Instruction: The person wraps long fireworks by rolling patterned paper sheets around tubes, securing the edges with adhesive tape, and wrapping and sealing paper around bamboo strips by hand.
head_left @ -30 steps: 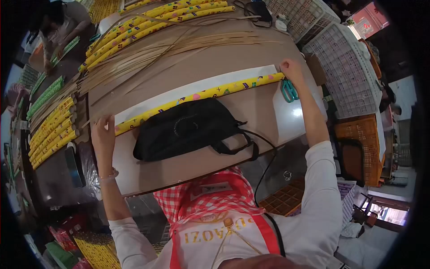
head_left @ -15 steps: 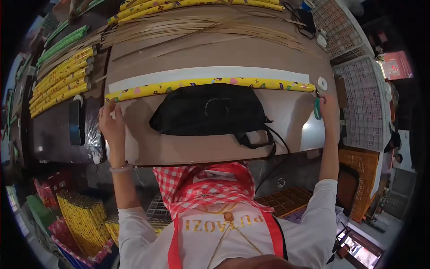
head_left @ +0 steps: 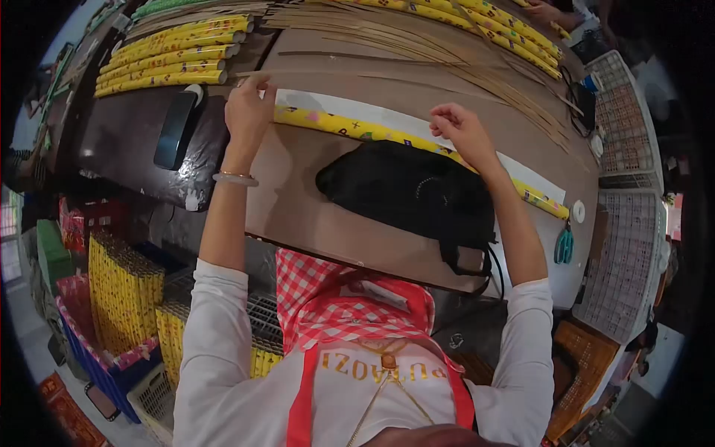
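Note:
My left hand [head_left: 249,112] is at the left end of a long yellow patterned roll [head_left: 328,121], its fingers curled together near a thin strip; what they pinch is too small to make out. Over the roll's middle, my right hand [head_left: 462,134] has its fingertips pressed together, with anything between them hidden. The roll lies along a white sheet [head_left: 357,110] on the brown table [head_left: 298,179]. A black bag [head_left: 402,186] partly covers the roll's near side. Teal-handled scissors [head_left: 564,244] lie by its right end, near a white tape ring [head_left: 579,211].
Long thin strips [head_left: 417,48] cross the table's far side. Finished-looking yellow rolls [head_left: 171,56] lie at the left, above a phone [head_left: 176,130]. White crates [head_left: 622,246] stand at the right. Another person's hand [head_left: 544,11] shows at the top right.
The view has swung, so the table appears tilted. My right hand has left the scissors at the roll's right end and moved left over its middle. My left hand remains by the left end.

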